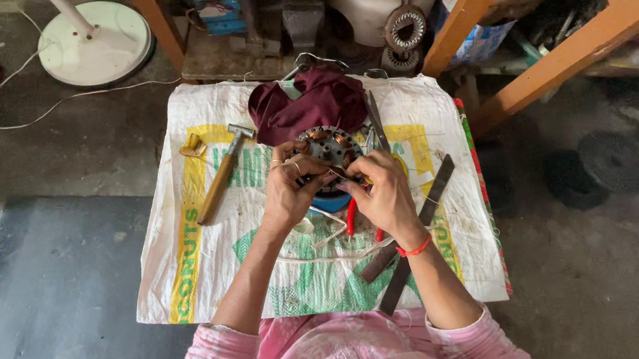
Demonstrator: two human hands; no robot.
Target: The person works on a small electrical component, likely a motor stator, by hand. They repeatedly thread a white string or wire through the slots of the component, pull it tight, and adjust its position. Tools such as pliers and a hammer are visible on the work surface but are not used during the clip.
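Note:
A round motor stator with copper windings sits on a blue ring in the middle of a white woven sack. My left hand grips its near left edge, fingers curled. My right hand is at its near right edge, pinching a thin pale strip or wire against the windings. A red thread circles my right wrist. Red-handled pliers lie just below my hands, partly hidden by them.
A wooden-handled hammer lies left of the stator, a maroon cloth behind it. Dark flat metal bars lie at the right. A white fan base and cable sit on the floor at far left; wooden shelving with motor parts stands behind.

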